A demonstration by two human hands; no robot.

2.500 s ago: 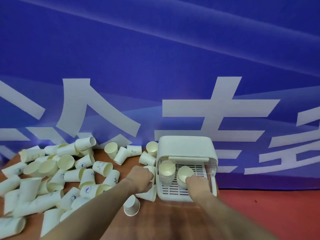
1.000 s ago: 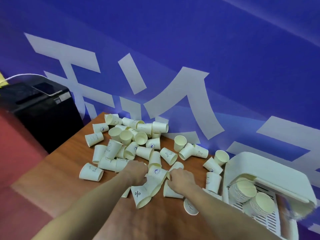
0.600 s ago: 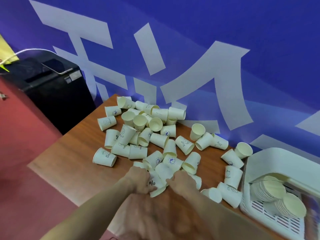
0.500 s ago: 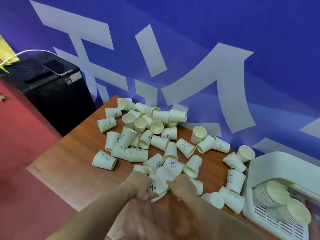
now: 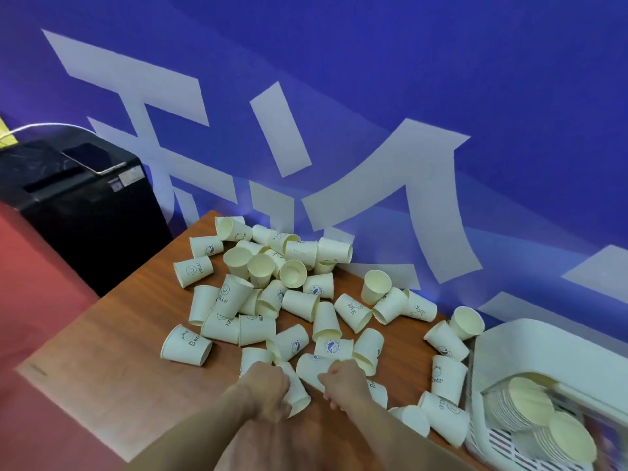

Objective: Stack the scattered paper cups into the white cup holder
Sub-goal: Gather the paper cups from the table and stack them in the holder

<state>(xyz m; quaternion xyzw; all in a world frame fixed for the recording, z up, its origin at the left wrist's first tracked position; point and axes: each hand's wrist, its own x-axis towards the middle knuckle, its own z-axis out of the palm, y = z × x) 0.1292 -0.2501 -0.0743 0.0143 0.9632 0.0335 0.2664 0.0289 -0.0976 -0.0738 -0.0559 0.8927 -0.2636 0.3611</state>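
head view: i see cream paper cups (image 5: 307,305) lying scattered on the table (image 5: 102,379); my left hand (image 5: 266,390) grips one cup (image 5: 296,390), my right hand (image 5: 345,382) grips another (image 5: 311,367). white cup holder (image 5: 530,358) contains two nested stacks (image 5: 540,426).

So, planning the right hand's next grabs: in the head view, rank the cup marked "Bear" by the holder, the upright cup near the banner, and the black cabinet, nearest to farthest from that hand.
1. "Bear" cup, just right of the right hand.
2. Upright cup, beyond it near the banner.
3. Black cabinet, far left, off the table.
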